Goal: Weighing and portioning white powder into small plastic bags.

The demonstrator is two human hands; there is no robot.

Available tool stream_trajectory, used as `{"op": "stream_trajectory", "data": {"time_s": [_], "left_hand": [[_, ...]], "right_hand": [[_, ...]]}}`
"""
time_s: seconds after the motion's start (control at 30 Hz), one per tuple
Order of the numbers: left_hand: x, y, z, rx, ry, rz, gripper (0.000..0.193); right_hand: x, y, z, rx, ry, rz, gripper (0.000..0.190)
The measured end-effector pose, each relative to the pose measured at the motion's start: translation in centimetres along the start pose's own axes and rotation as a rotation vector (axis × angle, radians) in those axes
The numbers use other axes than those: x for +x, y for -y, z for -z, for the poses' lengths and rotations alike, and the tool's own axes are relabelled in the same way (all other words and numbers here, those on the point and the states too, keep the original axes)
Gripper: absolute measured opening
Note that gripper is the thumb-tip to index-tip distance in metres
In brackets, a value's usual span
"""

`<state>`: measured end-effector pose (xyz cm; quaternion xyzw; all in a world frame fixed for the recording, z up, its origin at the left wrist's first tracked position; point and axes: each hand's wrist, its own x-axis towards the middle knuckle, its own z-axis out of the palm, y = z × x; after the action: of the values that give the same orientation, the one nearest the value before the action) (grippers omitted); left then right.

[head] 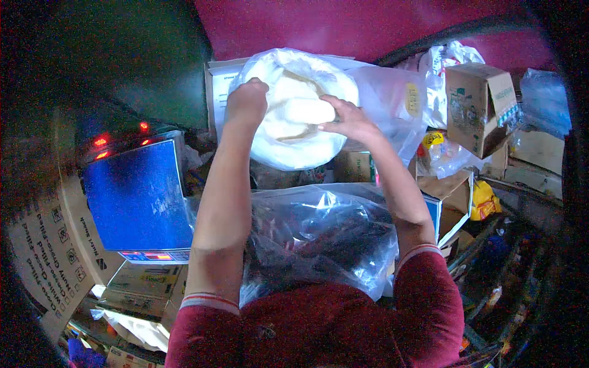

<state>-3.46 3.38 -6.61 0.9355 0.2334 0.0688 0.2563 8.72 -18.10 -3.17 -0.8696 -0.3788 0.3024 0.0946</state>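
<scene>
In front of me stands a wide-mouthed translucent white plastic bag (297,156), its rim rolled outward. Pale, overexposed contents (292,85) lie inside; what they are I cannot tell. My left hand (248,103) is closed on the bag's rim at the left. Inside the mouth, my right hand (352,117) has its thumb and fingers around the right end of a white, rounded block-like object (309,110), whose details are lost in glare. Between my forearms, closer to my body, spreads a large clear plastic bag (317,230).
At left is a weighing scale with a blue platform (138,198) and lit red displays. Beside it stand printed cardboard cartons (50,257). On the right are an opened cardboard box (478,106), plastic packets (451,154) and a yellow packet (485,200). Magenta cloth (322,27) hangs behind.
</scene>
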Motion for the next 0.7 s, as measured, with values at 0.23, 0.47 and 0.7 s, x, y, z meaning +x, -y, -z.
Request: {"op": "stream_trajectory", "data": {"time_s": [0.23,0.47,0.7], "left_hand": [[-0.3,-2.9,-1.3,0.065,0.191,-0.201,0.028],[-0.3,-5.0,-0.7,-0.395,0.110,-0.281,0.046],[0.0,-4.4,-1.0,-0.527,0.078,-0.358,0.050]], "right_hand": [[-3.0,1.0,2.2,0.154,-0.211,0.060,0.067],[-3.6,1.0,2.1,0.188,-0.292,0.047,0.064],[-3.0,0.5,1.9,0.204,-0.331,0.153,0.060]]}}
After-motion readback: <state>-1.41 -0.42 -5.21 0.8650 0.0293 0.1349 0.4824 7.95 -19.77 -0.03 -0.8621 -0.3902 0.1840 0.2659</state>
